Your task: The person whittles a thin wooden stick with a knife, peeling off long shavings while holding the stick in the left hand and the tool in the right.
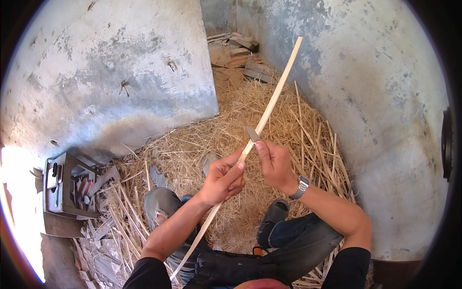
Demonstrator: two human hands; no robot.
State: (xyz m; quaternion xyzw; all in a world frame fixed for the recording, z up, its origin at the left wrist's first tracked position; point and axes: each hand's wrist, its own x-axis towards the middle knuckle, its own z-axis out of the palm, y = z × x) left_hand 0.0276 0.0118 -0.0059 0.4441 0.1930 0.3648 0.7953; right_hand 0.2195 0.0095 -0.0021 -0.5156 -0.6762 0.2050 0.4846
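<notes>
A long pale wooden strip runs from my lap up toward the far right wall. My left hand grips it near its middle, thumb on top. My right hand, with a metal watch on the wrist, holds a small knife whose short blade rests against the strip just above my left hand. Both hands sit close together over a bed of straw-like shavings.
My legs in dark trousers and grey sandals rest on the shavings. An open metal toolbox with tools stands at the left. More split strips lie at the right. Weathered concrete walls close in; wood scraps lie in the far corner.
</notes>
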